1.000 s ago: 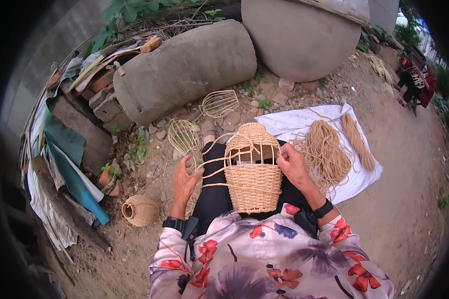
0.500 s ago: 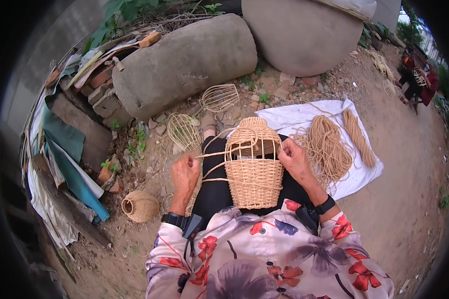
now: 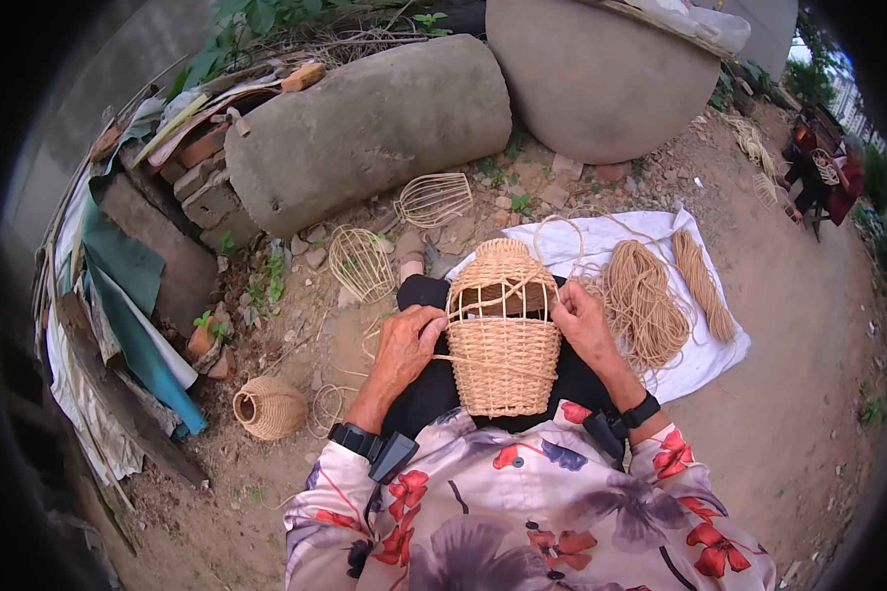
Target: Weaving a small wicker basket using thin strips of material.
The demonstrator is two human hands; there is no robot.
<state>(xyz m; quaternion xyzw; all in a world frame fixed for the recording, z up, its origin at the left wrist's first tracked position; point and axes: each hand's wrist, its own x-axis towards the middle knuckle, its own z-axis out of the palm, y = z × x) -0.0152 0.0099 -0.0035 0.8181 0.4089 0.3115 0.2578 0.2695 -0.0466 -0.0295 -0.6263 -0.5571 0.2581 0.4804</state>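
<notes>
A partly woven rattan basket (image 3: 504, 335) lies on my lap, its open ribs toward the far end. My left hand (image 3: 406, 347) rests against its left side, fingers pinched on a thin rattan strand (image 3: 463, 361) that runs across the weave. My right hand (image 3: 583, 323) grips the basket's right side near the unwoven ribs. Both wrists carry black bands with small devices.
A white cloth (image 3: 650, 295) at my right holds coils of rattan (image 3: 646, 300) and a straight bundle (image 3: 702, 286). Two bare wire frames (image 3: 363, 262) (image 3: 434, 199) lie ahead on the dirt. A finished small basket (image 3: 269, 407) sits left. Large stone cylinders (image 3: 375, 128), bricks and tarps stand behind; another person (image 3: 826, 177) sits far right.
My left hand has moved in from the left to the basket's side, drawing the strand tight against the weave. The right hand stays on the basket.
</notes>
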